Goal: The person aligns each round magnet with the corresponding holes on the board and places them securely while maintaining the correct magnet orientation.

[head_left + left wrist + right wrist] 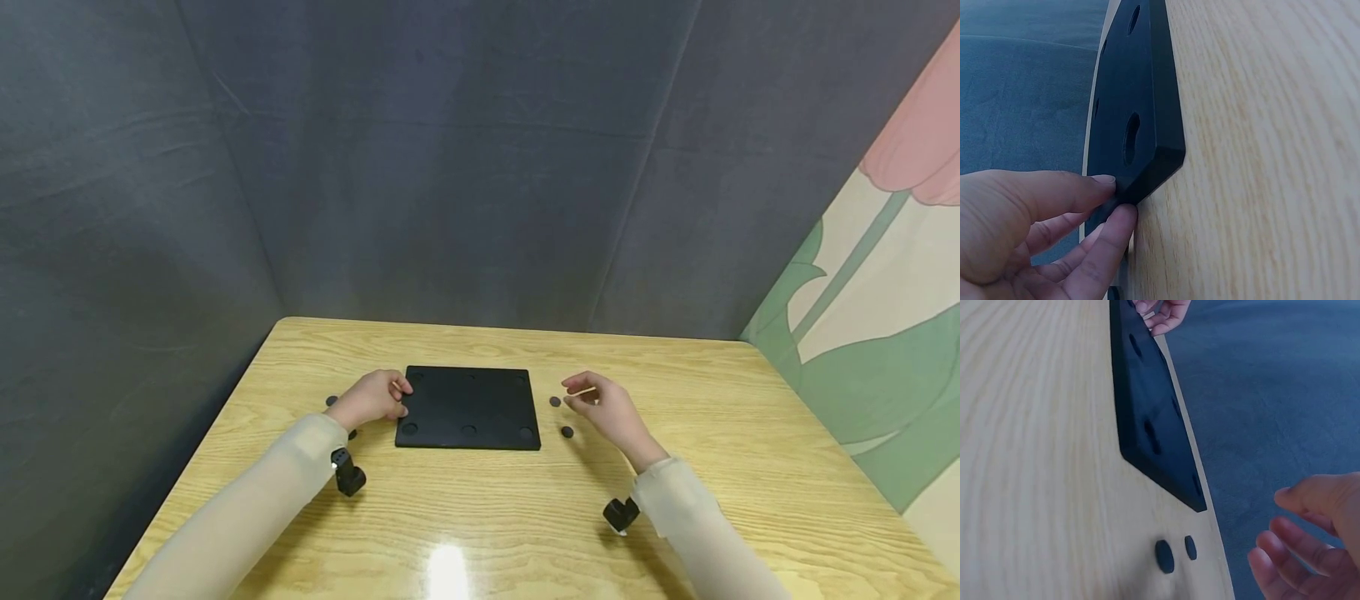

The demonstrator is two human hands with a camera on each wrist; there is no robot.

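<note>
Pinching the left edge of a flat black slab (pixel 471 408), the left hand (pixel 372 395) reached in from the lower left of the head view, its fingers bent close around the rim with little gap. The slab, rectangular and matte, lay just below the middle of that frame; its straight, fairly thick side wall and sharp corner showed clearly in the left wrist view. Shallow rounded recesses (pixel 468 431) were sunk into its face, three along the lower edge and fainter ones along the upper. The right hand (pixel 606 410), to the right of the slab, was well apart from it, its fingers loosely bent, a clear space between thumb and fingertips, and it had hold of nothing. Just left of that hand sat two small, dark, round discs (pixel 567 432), flat and thin; two more (pixel 332 401) showed beside the left wrist, partly covered by the arm. Everything lay on a pale yellow counter (pixel 465 533) with streaky wood grain and a glossy patch of glare at bottom centre. Smooth cream sleeves (pixel 247 508) covered both forearms. Creased blue-grey cloth (pixel 450 167) filled the upper frame, and a floral surface (pixel 900 350) in pink, green and cream ran down the right side.
</note>
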